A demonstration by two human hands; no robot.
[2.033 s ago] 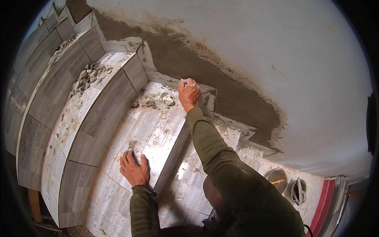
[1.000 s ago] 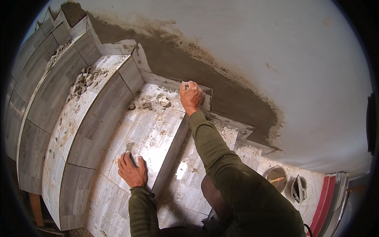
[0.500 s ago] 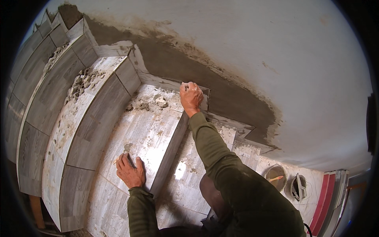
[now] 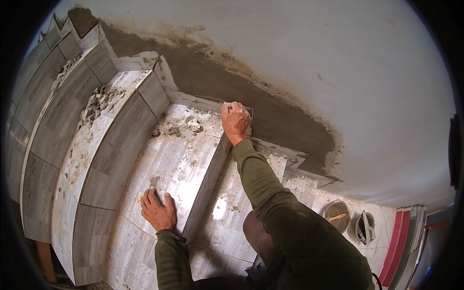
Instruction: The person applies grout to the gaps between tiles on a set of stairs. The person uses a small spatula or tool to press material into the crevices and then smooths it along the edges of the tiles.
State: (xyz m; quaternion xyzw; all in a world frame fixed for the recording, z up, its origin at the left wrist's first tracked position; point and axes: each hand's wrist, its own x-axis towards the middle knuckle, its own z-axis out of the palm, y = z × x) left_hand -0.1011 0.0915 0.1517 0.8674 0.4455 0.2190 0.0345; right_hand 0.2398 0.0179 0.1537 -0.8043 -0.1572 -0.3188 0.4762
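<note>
My left hand [image 4: 158,210] lies with its fingers apart on a grey wood-look stair tread [image 4: 140,198], beside a small smear of mortar. Up at the wall, my right hand [image 4: 235,121] is closed against the stepped skirting tile [image 4: 195,100], at the corner where the tread meets its front edge. Its fingers are curled and dusted white; what they hold, if anything, is hidden. Above the skirting runs a stepped band of darker grey mortar [image 4: 208,72] on the white wall.
Mortar crumbs [image 4: 99,104] are heaped on the higher step at left. A pale lump [image 4: 195,125] lies near my right hand. On the floor at lower right stand a bucket with a brush [image 4: 337,216] and a bucket [image 4: 365,228] with tools. Lower steps drop away to the right.
The view has shifted slightly. Both hands stay at nearly the same places on the tread and the skirting.
</note>
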